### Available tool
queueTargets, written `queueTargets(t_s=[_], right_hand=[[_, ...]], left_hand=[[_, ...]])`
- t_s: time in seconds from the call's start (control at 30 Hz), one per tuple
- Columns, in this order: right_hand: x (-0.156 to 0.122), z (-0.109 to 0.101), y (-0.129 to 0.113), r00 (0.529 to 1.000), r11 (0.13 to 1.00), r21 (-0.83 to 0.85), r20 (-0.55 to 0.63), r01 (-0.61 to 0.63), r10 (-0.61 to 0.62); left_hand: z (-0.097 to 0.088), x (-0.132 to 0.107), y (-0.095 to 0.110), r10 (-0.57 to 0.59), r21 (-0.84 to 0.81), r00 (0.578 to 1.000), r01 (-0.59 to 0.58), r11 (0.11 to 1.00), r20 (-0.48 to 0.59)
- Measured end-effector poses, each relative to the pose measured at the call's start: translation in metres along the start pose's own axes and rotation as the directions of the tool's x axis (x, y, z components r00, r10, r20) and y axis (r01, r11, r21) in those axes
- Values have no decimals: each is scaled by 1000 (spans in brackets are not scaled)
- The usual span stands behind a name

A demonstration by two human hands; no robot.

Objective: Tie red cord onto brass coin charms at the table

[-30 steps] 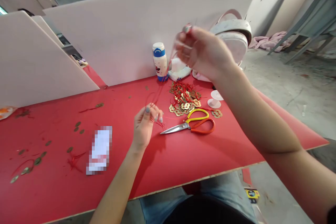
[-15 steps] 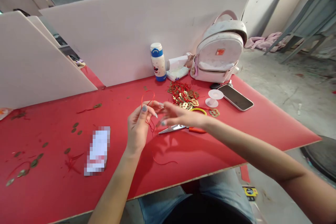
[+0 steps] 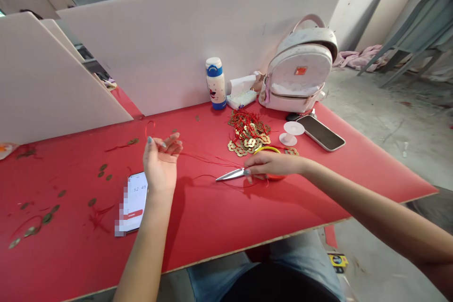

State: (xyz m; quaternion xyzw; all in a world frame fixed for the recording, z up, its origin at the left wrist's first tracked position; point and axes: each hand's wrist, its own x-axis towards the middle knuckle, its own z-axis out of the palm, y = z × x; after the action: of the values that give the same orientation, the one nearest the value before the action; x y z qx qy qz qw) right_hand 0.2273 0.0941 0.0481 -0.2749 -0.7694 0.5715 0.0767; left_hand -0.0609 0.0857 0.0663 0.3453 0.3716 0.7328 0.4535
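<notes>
My left hand (image 3: 162,163) is raised above the table, thumb and fingers closed on a thin red cord (image 3: 200,156). A small loop of that cord stands up above the thumb. Its strands stretch across to my right hand (image 3: 269,165), whose fingers pinch the other end. Directly below my right hand lie scissors (image 3: 229,176) with a yellow and orange handle, blades pointing left; the hand partly covers the handle. Behind it sits a pile of brass-coloured coin pieces (image 3: 249,141) tied with red cord.
A white spool (image 3: 290,134), a dark-screened phone (image 3: 322,133), a white backpack (image 3: 299,68), a bottle (image 3: 215,85) and a tissue pack (image 3: 242,98) stand behind. A lit phone (image 3: 136,198) lies beside my left forearm. Loose coins (image 3: 47,218) are scattered left on the red table (image 3: 212,226).
My hands, close together before, have moved apart. The left went left with the cord loop; the right moved right, over the scissors' handle. The cord now stretches between them.
</notes>
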Motion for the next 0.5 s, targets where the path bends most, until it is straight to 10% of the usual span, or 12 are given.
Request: queueTargets(t_s=[0.13, 0.23, 0.3, 0.4, 0.5], right_hand=[[-22, -25, 0, 992, 992, -28, -17, -125, 125], [-35, -44, -2, 969, 992, -21, -220, -122, 114], [-40, -54, -5, 850, 996, 84, -525, -5, 49], [-40, -66, -15, 537, 932, 209, -843, 296, 18], [-33, -82, -33, 473, 898, 190, -881, 397, -23]], left_hand=[[-21, 10, -18, 54, 70, 972, -39, 997, -228], [-25, 8, -25, 29, 134, 977, 0, 991, -211], [-24, 5, -28, -9, 178, 989, 35, 983, -147], [-20, 0, -31, -61, 216, 995, 77, 973, -83], [-16, -4, -35, -101, 207, 994, 106, 973, -35]])
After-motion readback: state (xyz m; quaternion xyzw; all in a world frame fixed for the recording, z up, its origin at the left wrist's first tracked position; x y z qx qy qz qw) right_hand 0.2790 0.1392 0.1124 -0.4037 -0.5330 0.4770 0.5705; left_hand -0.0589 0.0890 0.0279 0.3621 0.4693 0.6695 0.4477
